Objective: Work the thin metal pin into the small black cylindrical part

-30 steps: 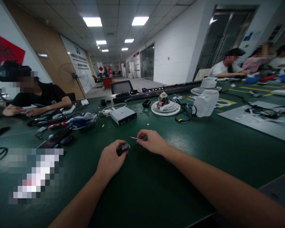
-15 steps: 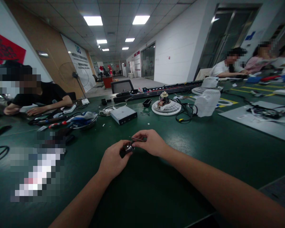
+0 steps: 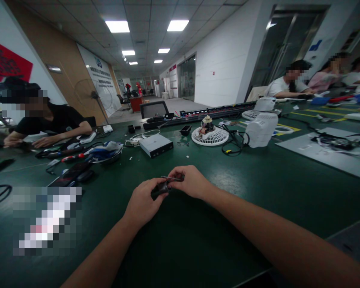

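Note:
My left hand (image 3: 144,201) is closed around a small dark cylindrical part (image 3: 161,188) with a shiny metallic side, held above the green tabletop. Its exact kind is too small to tell. Close against it on the right, my right hand (image 3: 189,182) pinches a thin metal rod-like tool (image 3: 170,178), which points left across the top of the part. The fingertips of both hands nearly meet at the part's right end. My fingers cover much of both items.
On the green table (image 3: 228,224), a silver optical drive (image 3: 156,145) lies beyond my hands. Behind it are a small black box (image 3: 185,130), a white fan grille with motor (image 3: 210,136) and a white plastic housing (image 3: 261,130). Tools and cables crowd the left, near a seated person (image 3: 60,120).
My right hand has shifted slightly, and the thin tool's angle has changed a little over the part. My left hand stays nearly still around the part.

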{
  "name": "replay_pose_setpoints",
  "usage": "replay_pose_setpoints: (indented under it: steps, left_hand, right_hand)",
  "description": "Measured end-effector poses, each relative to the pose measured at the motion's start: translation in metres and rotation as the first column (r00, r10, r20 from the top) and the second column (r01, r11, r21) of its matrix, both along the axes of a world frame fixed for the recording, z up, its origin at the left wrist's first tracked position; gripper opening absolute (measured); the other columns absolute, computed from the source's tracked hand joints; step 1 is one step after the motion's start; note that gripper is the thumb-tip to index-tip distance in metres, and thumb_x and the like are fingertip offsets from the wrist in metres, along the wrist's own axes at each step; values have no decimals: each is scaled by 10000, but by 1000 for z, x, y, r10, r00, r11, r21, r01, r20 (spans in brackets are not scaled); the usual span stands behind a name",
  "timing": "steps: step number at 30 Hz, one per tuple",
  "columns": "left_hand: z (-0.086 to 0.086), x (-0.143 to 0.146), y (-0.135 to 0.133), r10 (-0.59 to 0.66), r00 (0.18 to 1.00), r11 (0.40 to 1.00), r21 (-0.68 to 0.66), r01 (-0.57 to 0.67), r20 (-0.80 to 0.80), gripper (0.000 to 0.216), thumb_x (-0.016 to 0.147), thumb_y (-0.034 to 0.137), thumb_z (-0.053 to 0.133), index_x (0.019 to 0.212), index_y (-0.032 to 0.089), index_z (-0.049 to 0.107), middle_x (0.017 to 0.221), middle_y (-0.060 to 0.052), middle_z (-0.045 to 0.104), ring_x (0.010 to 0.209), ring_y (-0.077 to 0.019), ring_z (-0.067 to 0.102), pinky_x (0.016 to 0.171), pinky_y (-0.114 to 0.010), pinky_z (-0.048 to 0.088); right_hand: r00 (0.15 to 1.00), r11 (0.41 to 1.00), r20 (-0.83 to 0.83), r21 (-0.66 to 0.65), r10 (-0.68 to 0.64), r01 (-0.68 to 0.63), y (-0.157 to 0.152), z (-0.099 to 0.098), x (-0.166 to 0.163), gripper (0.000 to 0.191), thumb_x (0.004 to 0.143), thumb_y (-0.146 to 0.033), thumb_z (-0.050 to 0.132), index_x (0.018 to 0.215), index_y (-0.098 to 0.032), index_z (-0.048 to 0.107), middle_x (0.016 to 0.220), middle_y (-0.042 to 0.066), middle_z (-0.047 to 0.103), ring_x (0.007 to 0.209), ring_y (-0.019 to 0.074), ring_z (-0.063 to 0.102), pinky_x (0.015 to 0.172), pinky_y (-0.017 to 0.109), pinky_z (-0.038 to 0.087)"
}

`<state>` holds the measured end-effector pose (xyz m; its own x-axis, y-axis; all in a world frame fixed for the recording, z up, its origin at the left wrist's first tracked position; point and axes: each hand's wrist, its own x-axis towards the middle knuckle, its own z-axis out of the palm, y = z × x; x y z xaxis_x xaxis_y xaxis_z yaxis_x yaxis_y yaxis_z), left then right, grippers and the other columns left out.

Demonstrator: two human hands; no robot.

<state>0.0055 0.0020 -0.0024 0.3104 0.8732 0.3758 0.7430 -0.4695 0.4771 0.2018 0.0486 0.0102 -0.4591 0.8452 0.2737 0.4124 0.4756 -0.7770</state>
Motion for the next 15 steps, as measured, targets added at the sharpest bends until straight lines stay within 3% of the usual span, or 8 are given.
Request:
replay_pose_setpoints:
  steps: [5,10,15]
  left_hand:
    - [4,0,-2,-35,999,999,24,35,-13,332,793,190,650,1119,251,629,1078,-42,691,984,-220,632,880,-405,509]
    - [6,0,-4,-123,991,990,58,126,-54,304,808,155,621,1096,251,635,1088,-44,688,1008,-219,619,910,-412,490]
    - [3,1,-2,-18,999,997,69,21,-43,342,795,220,661,1133,248,621,1079,-42,692,989,-228,630,873,-400,503]
  right_hand:
    - [998,990,-66,-135,23,-32,6,-8,1,191,669,-228,773,829,-160,695,727,0,669,654,119,580,596,245,432]
    - [985,941,-145,-310,94,-135,8,-11,0,236,636,-200,786,829,-150,659,746,-8,658,659,113,589,603,237,458]
    - [984,960,-164,-257,70,-112,4,-7,-3,205,714,-179,722,901,-142,645,835,23,666,679,110,584,608,234,468]
